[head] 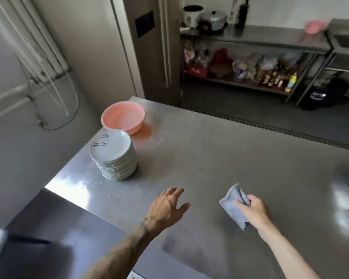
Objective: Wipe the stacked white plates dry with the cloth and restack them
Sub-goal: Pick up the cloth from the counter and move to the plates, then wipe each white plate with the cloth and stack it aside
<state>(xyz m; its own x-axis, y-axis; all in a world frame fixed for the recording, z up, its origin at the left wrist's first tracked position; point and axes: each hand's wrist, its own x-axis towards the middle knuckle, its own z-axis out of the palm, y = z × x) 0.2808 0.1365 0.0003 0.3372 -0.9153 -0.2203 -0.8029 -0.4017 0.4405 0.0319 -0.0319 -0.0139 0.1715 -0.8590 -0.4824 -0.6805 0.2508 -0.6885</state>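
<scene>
Two bare hands are hovering over a steel desk (pixel 220 158): left hand (pixel 167 206) spread wide, right hand (pixel 252 208) gripping a crumpled blue-grey cloth (pixel 231 204). Tall stack of white ceramic plates (pixel 114 156) is sitting near the desk's left edge; a careless lift could topple it.

Not much of the person in shot tbh, just two arms. The left forearm (pixel 125 252), bottom centre of the frame, is bare right down to the edge, with darker patchy marking running up toward the wrist. Could be ink, could be hair, too blurry to call. The back of the left hand (pixel 167 206) shows tendons as faint ridges. The right forearm (pixel 286 254), lower right, is bare to the frame edge too and looks smooth and plain, same for the right hand (pixel 252 210).
</scene>
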